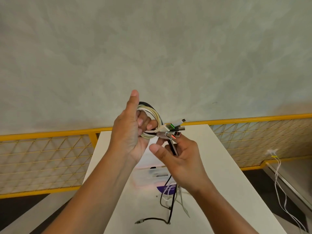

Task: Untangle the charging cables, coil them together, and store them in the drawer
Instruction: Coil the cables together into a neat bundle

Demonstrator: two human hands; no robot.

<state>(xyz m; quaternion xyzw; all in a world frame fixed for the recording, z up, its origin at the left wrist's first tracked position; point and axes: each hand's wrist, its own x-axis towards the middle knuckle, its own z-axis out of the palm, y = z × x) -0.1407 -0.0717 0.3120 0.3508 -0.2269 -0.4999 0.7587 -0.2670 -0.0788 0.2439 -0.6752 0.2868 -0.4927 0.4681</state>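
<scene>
loose cables [152, 219] sprawl across the table [228, 183] middle; open room either side; yellow fence [42, 157] behind.

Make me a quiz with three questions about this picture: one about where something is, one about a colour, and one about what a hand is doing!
1. Where is the coil of cables?
A. on the floor
B. in the left hand, above the white table
C. inside a box

2. What colour is the frame of the mesh fence?
A. yellow
B. blue
C. red

3. What is the right hand doing?
A. lying flat on the table
B. pointing at the wall
C. holding the cable ends

Answers:
1 B: the left hand's fingers curl through the loops, held up over the table.
2 A: its top rail is plainly yellow.
3 C: its fingers close around the cables just below the plugs.
</scene>
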